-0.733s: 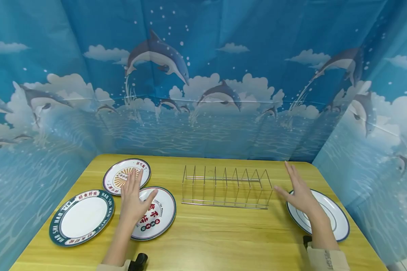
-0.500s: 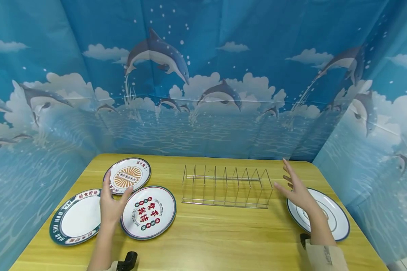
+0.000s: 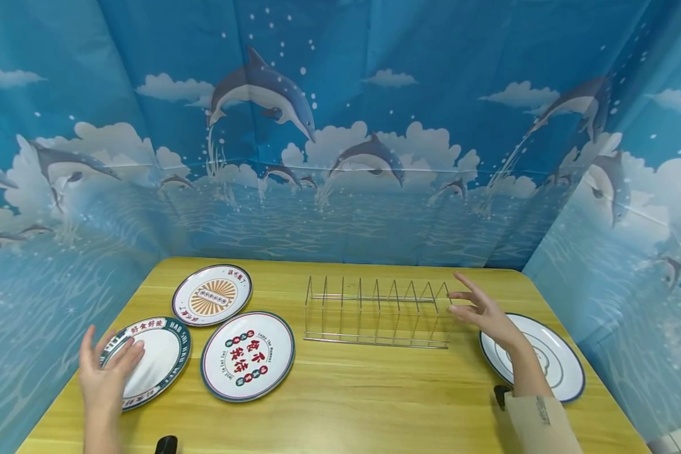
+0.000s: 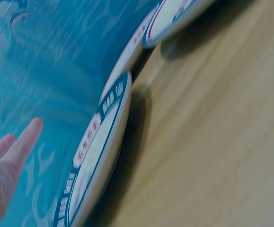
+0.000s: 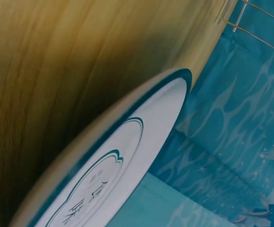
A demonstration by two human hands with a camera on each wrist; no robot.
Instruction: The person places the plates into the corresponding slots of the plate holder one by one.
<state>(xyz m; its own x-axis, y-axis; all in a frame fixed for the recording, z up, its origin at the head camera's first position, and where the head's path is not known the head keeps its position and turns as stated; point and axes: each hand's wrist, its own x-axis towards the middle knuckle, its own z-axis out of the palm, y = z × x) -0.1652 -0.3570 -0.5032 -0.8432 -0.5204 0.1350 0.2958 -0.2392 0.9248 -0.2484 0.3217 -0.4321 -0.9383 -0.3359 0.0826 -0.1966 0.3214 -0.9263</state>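
Observation:
My left hand (image 3: 104, 375) is over the left part of a plate with a dark green lettered rim (image 3: 153, 362), fingers spread. In the left wrist view its fingers (image 4: 21, 146) stand apart from that plate (image 4: 96, 151). Beside it lies a white plate with red characters (image 3: 248, 356); behind is a plate with an orange sunburst (image 3: 212, 295). My right hand (image 3: 490, 318) is at the right end of a wire rack (image 3: 377, 340), index finger extended; whether it touches the rack I cannot tell. Under the right forearm lies a white plate with dark rings (image 3: 562, 359), also in the right wrist view (image 5: 151, 137).
All the plates lie flat on a yellow wooden table (image 3: 374, 403). The rack's upright wires form several slots. A blue dolphin-print curtain (image 3: 340, 221) surrounds the table at the back and sides.
My left hand has swung left, from over the sunburst and red-character plates to the green-rimmed one. My right hand has shifted slightly left to the rack's end. Plates and rack have not moved.

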